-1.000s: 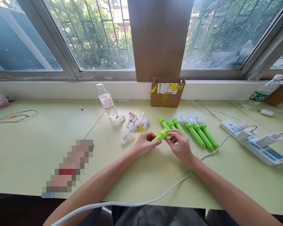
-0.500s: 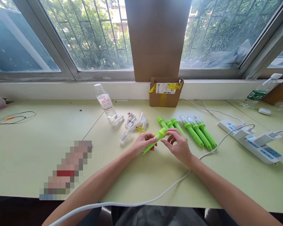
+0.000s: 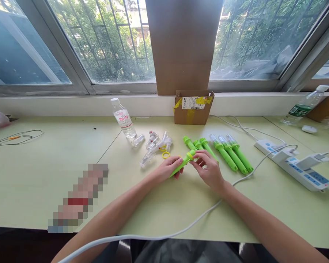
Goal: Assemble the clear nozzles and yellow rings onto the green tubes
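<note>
My left hand (image 3: 172, 165) is closed around the body of a green plastic tube (image 3: 180, 167), which slants up to the right. At its ribbed upper end, the fingertips of my right hand (image 3: 207, 164) are closed against the collar, where a yellowish band shows. Whether they also pinch a small part is hidden. Just beyond lie several loose green tubes (image 3: 205, 145) with ribbed ends. Three more green tubes with clear caps (image 3: 230, 155) rest side by side to the right. Yellow rings (image 3: 166, 155) and a pile of clear plastic pieces (image 3: 152, 146) are left of my hands.
A water bottle (image 3: 124, 118) stands behind the clear pieces, and a cardboard box (image 3: 193, 109) sits against the wall. On the right is a power strip (image 3: 293, 164). A white cable (image 3: 197, 218) crosses the table in front, passing under my right forearm.
Both hands and the held tube have shifted slightly to the right. The right fingers have moved a little at the collar. A yellow ring beside my left hand shows more fully.
</note>
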